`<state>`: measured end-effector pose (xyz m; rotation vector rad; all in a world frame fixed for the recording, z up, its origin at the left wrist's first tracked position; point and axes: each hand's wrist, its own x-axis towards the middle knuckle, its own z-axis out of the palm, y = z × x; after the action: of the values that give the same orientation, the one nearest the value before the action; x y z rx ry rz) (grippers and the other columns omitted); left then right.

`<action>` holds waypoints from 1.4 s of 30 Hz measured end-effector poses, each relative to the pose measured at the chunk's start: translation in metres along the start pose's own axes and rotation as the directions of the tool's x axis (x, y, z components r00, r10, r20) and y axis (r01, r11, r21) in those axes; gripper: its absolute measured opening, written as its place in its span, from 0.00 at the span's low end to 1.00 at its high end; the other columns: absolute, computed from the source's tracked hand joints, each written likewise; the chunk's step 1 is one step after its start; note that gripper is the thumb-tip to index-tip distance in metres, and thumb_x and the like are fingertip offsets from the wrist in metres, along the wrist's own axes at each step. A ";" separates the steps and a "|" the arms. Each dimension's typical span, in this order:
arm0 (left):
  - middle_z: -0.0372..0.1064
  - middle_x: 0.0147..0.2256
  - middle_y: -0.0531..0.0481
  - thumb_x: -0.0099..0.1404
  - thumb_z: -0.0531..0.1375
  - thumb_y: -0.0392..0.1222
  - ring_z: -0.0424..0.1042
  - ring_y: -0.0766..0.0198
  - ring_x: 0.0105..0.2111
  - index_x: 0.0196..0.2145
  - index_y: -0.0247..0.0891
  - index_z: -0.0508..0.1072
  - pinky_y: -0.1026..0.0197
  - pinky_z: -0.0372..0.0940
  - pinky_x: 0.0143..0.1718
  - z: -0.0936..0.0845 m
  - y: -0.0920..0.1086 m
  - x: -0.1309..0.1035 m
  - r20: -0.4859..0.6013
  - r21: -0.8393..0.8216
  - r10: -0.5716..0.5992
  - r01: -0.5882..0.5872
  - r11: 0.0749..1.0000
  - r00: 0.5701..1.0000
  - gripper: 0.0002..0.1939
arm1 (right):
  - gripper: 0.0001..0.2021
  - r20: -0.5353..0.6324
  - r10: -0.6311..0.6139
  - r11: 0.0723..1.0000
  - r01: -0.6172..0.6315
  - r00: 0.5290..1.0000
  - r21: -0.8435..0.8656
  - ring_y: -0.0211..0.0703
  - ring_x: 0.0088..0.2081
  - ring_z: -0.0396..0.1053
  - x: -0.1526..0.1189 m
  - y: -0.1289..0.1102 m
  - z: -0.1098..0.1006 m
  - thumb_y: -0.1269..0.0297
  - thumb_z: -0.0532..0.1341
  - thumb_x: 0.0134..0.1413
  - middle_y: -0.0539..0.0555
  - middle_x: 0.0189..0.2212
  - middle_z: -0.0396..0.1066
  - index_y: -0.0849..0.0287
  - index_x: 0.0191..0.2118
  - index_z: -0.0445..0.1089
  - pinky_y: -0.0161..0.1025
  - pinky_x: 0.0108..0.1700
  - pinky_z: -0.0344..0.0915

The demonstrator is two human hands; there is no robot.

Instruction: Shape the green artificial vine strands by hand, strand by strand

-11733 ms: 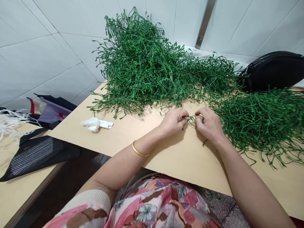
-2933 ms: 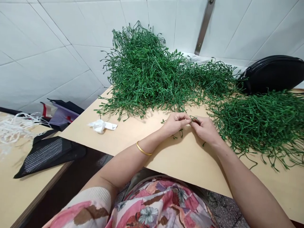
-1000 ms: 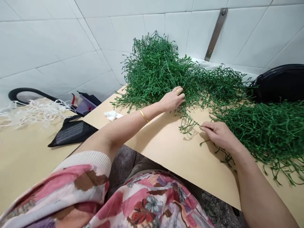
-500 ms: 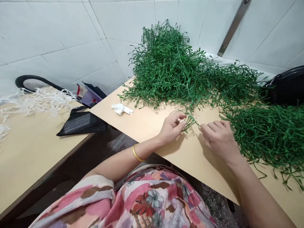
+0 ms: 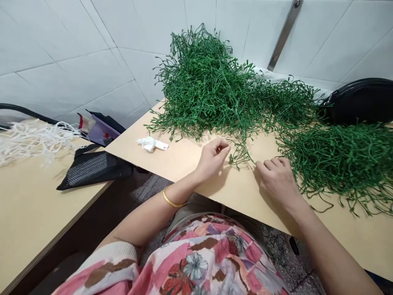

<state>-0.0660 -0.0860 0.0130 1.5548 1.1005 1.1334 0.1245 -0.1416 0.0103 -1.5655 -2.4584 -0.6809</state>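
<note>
My right hand [image 5: 278, 180] is closed, pinching the stem end of a thin green artificial plant sprig [image 5: 241, 153] just above the table. The sprig's branched strands with small budded tips spread to the left, toward my other hand. My left hand [image 5: 213, 157] is beside those tips with thumb and fingers drawn together; whether a strand is between them cannot be made out. Behind both hands rises a large tangled heap of similar green sprigs [image 5: 208, 90]. A second pile of green sprigs [image 5: 340, 164] lies to the right of my right hand.
Crumpled white tissue [image 5: 152, 144] lies on the light wooden table [image 5: 181, 164] at left. A black bag [image 5: 359, 100] stands at the back right. On another table at left are white strands [image 5: 39, 139] and a black mesh pouch [image 5: 92, 168]. Tiled wall behind.
My left fingers have drawn back from the sprig's strands and closed together. My right hand still pinches the stem. The whole view has shifted slightly to the right.
</note>
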 end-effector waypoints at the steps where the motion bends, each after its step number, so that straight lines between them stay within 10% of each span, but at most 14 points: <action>1: 0.61 0.24 0.53 0.58 0.55 0.42 0.58 0.73 0.23 0.28 0.34 0.66 0.67 0.57 0.25 -0.001 0.002 0.000 0.015 0.018 0.008 -0.008 1.000 1.000 0.08 | 0.08 -0.014 -0.004 1.000 0.004 1.000 -0.010 0.44 0.32 0.56 0.001 -0.002 -0.002 0.74 0.52 0.52 0.56 0.25 0.67 0.61 0.31 0.69 0.42 0.41 0.46; 7: 0.63 0.48 0.41 0.56 0.58 0.41 0.57 0.54 0.52 0.45 0.35 0.68 0.52 0.57 0.50 0.000 0.000 0.007 0.290 0.491 0.361 -0.462 0.739 0.886 0.18 | 0.12 -0.068 -0.095 0.992 0.088 0.993 -0.090 0.46 0.33 0.55 0.011 -0.012 -0.010 0.74 0.50 0.55 0.56 0.24 0.67 0.61 0.34 0.71 0.44 0.44 0.45; 10: 0.66 0.41 0.40 0.57 0.57 0.41 0.58 0.51 0.50 0.42 0.33 0.68 0.49 0.55 0.50 -0.001 -0.004 0.009 0.406 0.647 0.277 -0.488 0.586 0.871 0.15 | 0.13 -0.064 -0.073 0.993 0.067 0.995 -0.098 0.46 0.33 0.55 0.013 -0.009 -0.005 0.74 0.49 0.55 0.56 0.24 0.67 0.62 0.34 0.71 0.45 0.45 0.45; 14: 0.66 0.30 0.48 0.55 0.59 0.43 0.65 0.59 0.35 0.41 0.37 0.65 0.55 0.60 0.38 0.009 -0.006 0.012 0.273 0.589 0.141 -0.282 0.758 0.951 0.15 | 0.11 -0.068 0.058 0.996 -0.062 0.996 -0.064 0.46 0.33 0.55 0.018 0.005 0.007 0.74 0.51 0.51 0.57 0.25 0.67 0.61 0.31 0.70 0.45 0.43 0.45; 18: 0.60 0.20 0.57 0.54 0.60 0.40 0.63 0.69 0.21 0.33 0.37 0.61 0.65 0.58 0.24 0.030 0.002 0.029 0.169 0.042 -0.126 0.121 0.992 0.977 0.12 | 0.09 -0.117 0.222 0.972 -0.229 0.968 -0.052 0.46 0.32 0.55 0.032 0.031 0.018 0.73 0.51 0.49 0.57 0.24 0.67 0.61 0.28 0.69 0.44 0.39 0.44; 25: 0.62 0.17 0.54 0.60 0.56 0.38 0.66 0.69 0.16 0.25 0.35 0.60 0.66 0.61 0.19 0.047 0.009 0.064 0.410 -0.315 -0.461 0.597 0.738 0.787 0.08 | 0.10 -0.156 0.296 0.955 -0.290 0.942 0.064 0.43 0.32 0.56 0.044 0.060 0.028 0.69 0.51 0.53 0.54 0.26 0.65 0.59 0.30 0.70 0.41 0.37 0.44; 32: 0.55 0.15 0.57 0.59 0.56 0.36 0.56 0.74 0.14 0.24 0.35 0.63 0.69 0.58 0.17 0.051 -0.005 0.073 0.579 -0.390 -0.435 0.704 0.594 0.689 0.07 | 0.10 -0.086 0.311 0.944 -0.297 0.946 0.143 0.43 0.32 0.56 0.034 0.056 0.044 0.69 0.52 0.54 0.53 0.25 0.65 0.58 0.30 0.71 0.41 0.39 0.44; 36: 0.57 0.16 0.55 0.54 0.61 0.37 0.55 0.74 0.15 0.21 0.33 0.66 0.68 0.53 0.16 0.054 -0.002 0.082 0.491 -0.306 -0.474 0.654 0.692 0.731 0.08 | 0.10 -0.110 0.322 0.932 -0.295 0.940 0.209 0.43 0.34 0.57 0.035 0.059 0.046 0.67 0.52 0.55 0.54 0.27 0.64 0.57 0.32 0.71 0.41 0.40 0.46; 42: 0.67 0.25 0.51 0.48 0.64 0.31 0.65 0.71 0.27 0.21 0.33 0.72 0.65 0.62 0.31 0.058 0.000 0.080 0.230 -0.257 -0.218 0.275 0.927 0.949 0.03 | 0.10 -0.250 0.461 0.878 -0.397 0.851 0.266 0.47 0.37 0.56 0.036 0.059 0.042 0.63 0.54 0.53 0.57 0.31 0.61 0.58 0.30 0.71 0.41 0.37 0.49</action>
<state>0.0050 -0.0177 0.0165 1.2328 0.9235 0.8996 0.1654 -0.0721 0.0035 -1.6968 -1.7985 -0.5227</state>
